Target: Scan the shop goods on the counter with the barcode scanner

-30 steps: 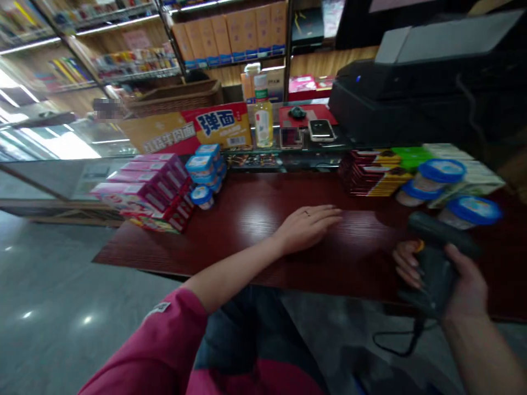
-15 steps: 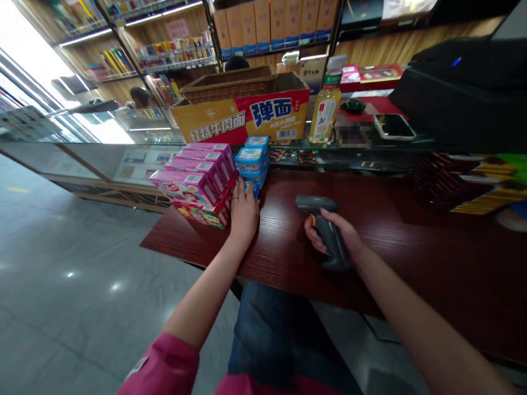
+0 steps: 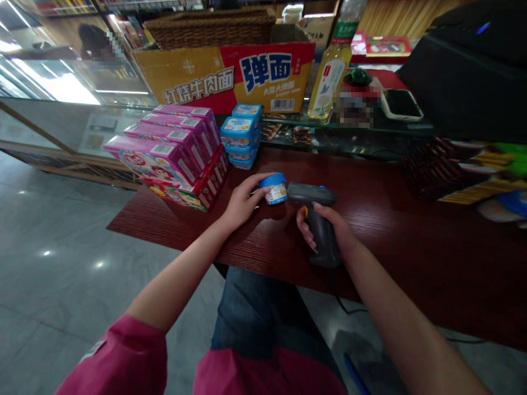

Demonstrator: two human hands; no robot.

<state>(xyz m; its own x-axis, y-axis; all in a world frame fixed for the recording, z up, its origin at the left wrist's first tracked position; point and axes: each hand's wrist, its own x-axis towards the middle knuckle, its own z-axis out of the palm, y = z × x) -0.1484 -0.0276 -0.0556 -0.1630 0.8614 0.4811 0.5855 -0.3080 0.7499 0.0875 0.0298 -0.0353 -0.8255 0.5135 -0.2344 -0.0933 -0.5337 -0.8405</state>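
My left hand [image 3: 246, 201] grips a small blue-lidded tub [image 3: 275, 188] by its left side, tilted just above the dark wooden table [image 3: 255, 236]. Facing the tub from the right is a grey barcode scanner [image 3: 319, 219], its handle wrapped by my right hand [image 3: 335, 227]. The scanner head is close to the tub's printed side. Behind my left hand stand similar blue tubs [image 3: 241, 131] in stacks. Left of those, pink boxes [image 3: 164, 148] lie in a row on top of red boxes [image 3: 185, 189].
A yellow and red carton [image 3: 206, 71] with a wicker basket [image 3: 209, 30] stands on the glass counter behind. Beside it are a drink bottle [image 3: 329, 77] and a phone [image 3: 401, 104]. Dark packets [image 3: 444, 170] are piled at the right. The scanner's cable [image 3: 349, 310] hangs below the table edge.
My left hand has come away from the tub stacks, bringing one tub right and nearer to the scanner. The scanner stays in my right hand, shifted slightly left. The camera view has tilted down.
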